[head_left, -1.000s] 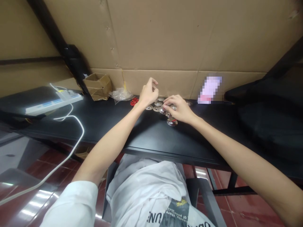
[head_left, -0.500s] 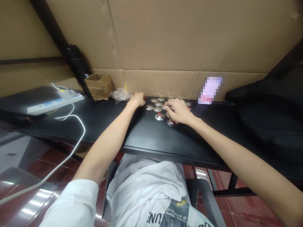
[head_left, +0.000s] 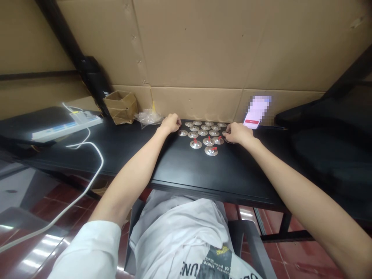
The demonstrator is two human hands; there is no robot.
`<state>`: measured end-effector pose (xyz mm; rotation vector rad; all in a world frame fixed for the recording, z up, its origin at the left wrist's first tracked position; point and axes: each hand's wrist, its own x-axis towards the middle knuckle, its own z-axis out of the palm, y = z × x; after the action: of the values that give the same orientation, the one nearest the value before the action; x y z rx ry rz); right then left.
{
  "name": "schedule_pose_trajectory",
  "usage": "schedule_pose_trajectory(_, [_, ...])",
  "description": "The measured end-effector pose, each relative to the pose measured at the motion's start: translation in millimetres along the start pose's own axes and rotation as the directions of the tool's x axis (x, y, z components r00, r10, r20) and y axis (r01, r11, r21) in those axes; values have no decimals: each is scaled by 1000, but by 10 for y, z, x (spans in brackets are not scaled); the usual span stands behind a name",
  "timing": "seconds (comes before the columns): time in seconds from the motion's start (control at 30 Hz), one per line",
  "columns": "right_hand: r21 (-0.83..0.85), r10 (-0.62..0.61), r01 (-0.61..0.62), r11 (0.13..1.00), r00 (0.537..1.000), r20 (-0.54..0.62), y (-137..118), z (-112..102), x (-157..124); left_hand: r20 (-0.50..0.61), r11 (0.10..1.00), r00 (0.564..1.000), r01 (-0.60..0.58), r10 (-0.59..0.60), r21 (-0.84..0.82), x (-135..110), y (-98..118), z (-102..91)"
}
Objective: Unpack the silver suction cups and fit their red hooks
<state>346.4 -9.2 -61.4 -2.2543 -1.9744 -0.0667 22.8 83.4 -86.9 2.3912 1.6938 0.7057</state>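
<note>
Several small silver discs [head_left: 203,133] lie in rows on the black table [head_left: 180,166]; the three nearest have red pins standing in their centres, like the front disc [head_left: 211,150]. My left hand [head_left: 170,123] rests closed at the left end of the rows, where the red pile lay earlier. What its fingers hold is hidden. My right hand [head_left: 237,133] lies curled at the right end of the rows, fingertips touching a disc there.
A small open cardboard box [head_left: 120,105] and a clear plastic bag [head_left: 148,116] sit at the back left. A white power strip [head_left: 66,124] with its cable lies on a dark case far left. A phone [head_left: 255,114] leans against the cardboard wall; a black bag [head_left: 328,143] is on the right.
My left hand dropped from above the discs to the table at their left. My right hand slid from the middle of the discs to their right end, uncovering the rows.
</note>
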Motion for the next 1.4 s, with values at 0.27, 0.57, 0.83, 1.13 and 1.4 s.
schedule_pose_trajectory(0.27, [589, 58, -126, 798, 989, 132, 238, 76, 209, 3, 995, 1000, -11, 11, -97, 13, 19, 50])
schedule_pose_trajectory(0.57, [749, -17, -17, 662, 999, 38, 246, 116, 218, -187, 969, 968, -196, 167, -150, 72, 160, 130])
schedule_pose_trajectory(0.83, [357, -119, 215, 909, 955, -272, 180, 131, 187, -198, 897, 941, -325, 275, -301, 65, 353, 178])
schedule_pose_trajectory(1.13, [546, -127, 260, 796, 955, -270, 62, 72, 101, -266, 801, 848, -523, 458, -290, -61, 685, 133])
schedule_pose_trajectory(1.4, [563, -58, 270, 781, 929, -366, -52, -40, -49, -341, 723, 761, -640, 551, -261, -205, 972, 63])
